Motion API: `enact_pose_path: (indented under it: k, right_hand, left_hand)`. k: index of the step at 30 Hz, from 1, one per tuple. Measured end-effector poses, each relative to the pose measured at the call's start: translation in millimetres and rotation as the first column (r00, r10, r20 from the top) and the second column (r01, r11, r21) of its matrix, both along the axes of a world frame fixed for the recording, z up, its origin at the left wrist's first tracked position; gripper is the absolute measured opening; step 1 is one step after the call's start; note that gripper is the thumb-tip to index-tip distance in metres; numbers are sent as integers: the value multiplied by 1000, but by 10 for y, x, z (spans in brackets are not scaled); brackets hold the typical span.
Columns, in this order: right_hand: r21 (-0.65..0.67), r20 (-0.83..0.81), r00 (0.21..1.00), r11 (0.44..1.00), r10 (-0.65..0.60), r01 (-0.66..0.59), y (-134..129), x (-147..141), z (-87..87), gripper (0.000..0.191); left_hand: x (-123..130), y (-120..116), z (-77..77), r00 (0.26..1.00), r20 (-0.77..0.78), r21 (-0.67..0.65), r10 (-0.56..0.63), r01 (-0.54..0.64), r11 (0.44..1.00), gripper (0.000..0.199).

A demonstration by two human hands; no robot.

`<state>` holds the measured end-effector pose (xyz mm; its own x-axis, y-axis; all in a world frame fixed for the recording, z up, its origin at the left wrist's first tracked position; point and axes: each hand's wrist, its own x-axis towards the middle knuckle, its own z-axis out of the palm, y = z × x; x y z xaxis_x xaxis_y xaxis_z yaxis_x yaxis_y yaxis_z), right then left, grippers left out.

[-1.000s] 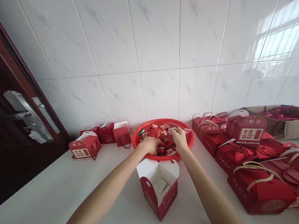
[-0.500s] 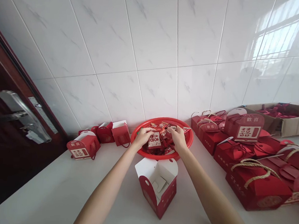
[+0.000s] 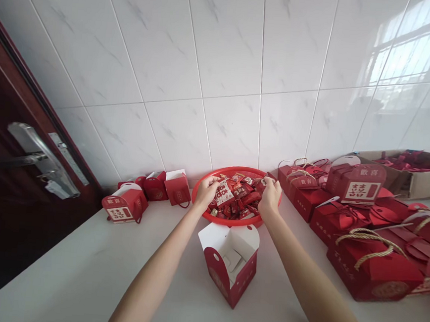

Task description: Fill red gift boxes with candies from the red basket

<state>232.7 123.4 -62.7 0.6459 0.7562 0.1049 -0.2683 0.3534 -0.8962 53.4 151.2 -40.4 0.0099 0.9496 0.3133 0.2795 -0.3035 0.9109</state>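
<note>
My left hand (image 3: 205, 192) pinches the edge of a red-and-white printed candy packet (image 3: 224, 193) over the left side of a red plastic basket (image 3: 203, 216). Many red wrapped candies (image 3: 240, 190) fill the basket. At its right side, my right hand (image 3: 270, 195) is closed, with bits of red wrapper showing by the fingertips; what it grips is partly hidden. Between my forearms, in front of the basket, stands a red gift box (image 3: 245, 280) with its flaps up, white inside, and no candy visible in it.
Small red gift boxes (image 3: 124, 204) stand at the left, near a dark red door (image 3: 20, 175) with a metal handle. Several closed red boxes with rope handles (image 3: 373, 272) crowd the right. Behind them sits a cardboard carton (image 3: 429, 184) of red ribbons. A tiled wall (image 3: 228, 127) backs the table.
My right hand has moved right, from the middle of the candies to the basket's right rim. The packet at my left hand is now tilted. The view has shifted slightly.
</note>
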Motion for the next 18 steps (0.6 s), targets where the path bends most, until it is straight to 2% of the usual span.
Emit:
enact_pose_path:
  k: [8,18]
  right_hand:
    - [34,88,996,999,23,-26,42,44,-49,24]
    - [22,-13,998,998,61,-60,-103,-64,92,19]
  left_hand:
    - [-1,-2,-14,998,14,6,57,-57,998,12]
    - [-19,20,-39,999,-11,8,33,-33,999,31]
